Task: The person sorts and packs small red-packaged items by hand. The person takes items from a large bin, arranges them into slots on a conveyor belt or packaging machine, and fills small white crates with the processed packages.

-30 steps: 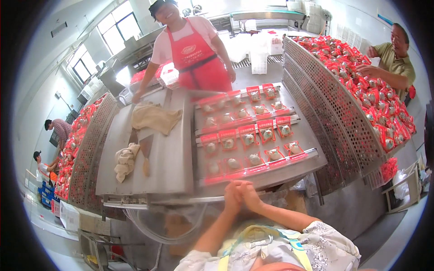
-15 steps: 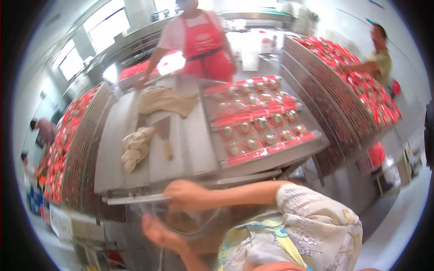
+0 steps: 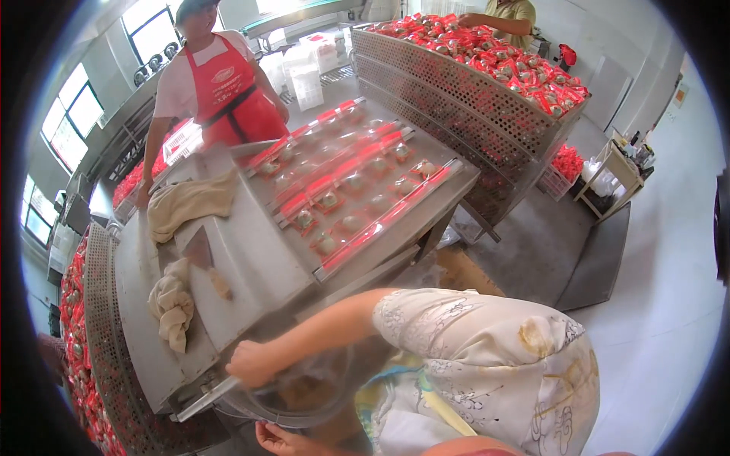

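Note:
My right hand [image 3: 255,363] is closed round a metal bar [image 3: 207,400] along the table's near edge. Below it hangs clear plastic [image 3: 304,399] with a curved outline, partly see-through. My left hand [image 3: 281,440] is lower, beside the plastic's edge, its visible fingers loosely bent and apart; the rest is cut off by the frame. On the metal top [image 3: 251,281] lie a bunched tan cloth [image 3: 173,305], a scraper [image 3: 204,254] and a spread tan cloth [image 3: 190,204]. To their right, rows of small red-and-clear packets [image 3: 353,182] with round contents lie on a metal bed.
Perforated metal crates [image 3: 449,83] heaped with red packets stand at the far right; another crate [image 3: 106,327] is at the left. A person in a red apron [image 3: 228,91] stands across the table, and another [image 3: 513,19] reaches into the far crate. A small stand [image 3: 612,178] is by the wall.
The view has swung right, so the table appears farther left. My right hand stays at the bar; my left hand appears lower. The person in the apron remains across the table.

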`<state>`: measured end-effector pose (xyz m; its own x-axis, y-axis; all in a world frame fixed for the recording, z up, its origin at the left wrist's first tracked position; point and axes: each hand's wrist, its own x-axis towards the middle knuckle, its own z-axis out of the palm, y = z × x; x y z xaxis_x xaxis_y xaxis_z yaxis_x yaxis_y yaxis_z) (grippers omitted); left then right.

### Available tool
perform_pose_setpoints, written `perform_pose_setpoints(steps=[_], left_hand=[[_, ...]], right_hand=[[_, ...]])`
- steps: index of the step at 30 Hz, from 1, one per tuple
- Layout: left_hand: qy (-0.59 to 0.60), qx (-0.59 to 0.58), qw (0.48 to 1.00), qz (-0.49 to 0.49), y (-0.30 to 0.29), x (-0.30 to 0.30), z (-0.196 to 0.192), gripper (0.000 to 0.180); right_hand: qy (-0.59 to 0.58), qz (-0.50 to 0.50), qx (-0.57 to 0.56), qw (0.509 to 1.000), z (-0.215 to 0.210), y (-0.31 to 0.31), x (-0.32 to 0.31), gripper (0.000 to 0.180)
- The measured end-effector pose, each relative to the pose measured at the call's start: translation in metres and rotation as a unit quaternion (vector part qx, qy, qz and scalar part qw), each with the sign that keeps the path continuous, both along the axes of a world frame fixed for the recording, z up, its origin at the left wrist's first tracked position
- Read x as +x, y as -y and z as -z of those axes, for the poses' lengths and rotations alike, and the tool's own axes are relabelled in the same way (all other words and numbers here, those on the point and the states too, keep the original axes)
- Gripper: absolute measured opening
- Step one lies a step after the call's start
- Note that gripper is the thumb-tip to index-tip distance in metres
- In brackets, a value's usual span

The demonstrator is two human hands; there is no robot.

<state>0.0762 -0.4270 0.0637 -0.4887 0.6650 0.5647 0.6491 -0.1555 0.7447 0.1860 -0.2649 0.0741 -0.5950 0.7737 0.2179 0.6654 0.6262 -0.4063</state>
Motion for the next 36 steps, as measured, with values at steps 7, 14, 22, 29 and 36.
perform_pose_setpoints(steps=[7, 14, 22, 29, 36], left_hand=[[0.011, 0.124, 0.992, 0.029, -0.042, 0.013, -0.031, 0.020], [-0.390, 0.160, 0.906, -0.010, -0.076, 0.013, -0.124, 0.028], [-0.522, 0.071, 0.827, 0.196, -0.102, 0.051, -0.182, 0.044], [-0.529, -0.046, 0.796, 0.289, -0.107, 0.117, -0.210, 0.023], [-0.576, -0.313, 0.686, 0.315, -0.095, 0.191, -0.192, 0.032]], right_hand=[[0.023, -0.007, 0.105, 0.994, -0.032, 0.014, 0.035, 0.022], [0.031, -0.004, 0.173, 0.984, -0.092, 0.039, 0.099, 0.020], [0.022, 0.005, 0.168, 0.985, -0.151, 0.082, 0.216, 0.031], [0.025, 0.034, 0.113, 0.993, -0.160, 0.113, 0.309, 0.035], [0.049, 0.060, 0.085, 0.993, -0.148, 0.154, 0.416, 0.037]])
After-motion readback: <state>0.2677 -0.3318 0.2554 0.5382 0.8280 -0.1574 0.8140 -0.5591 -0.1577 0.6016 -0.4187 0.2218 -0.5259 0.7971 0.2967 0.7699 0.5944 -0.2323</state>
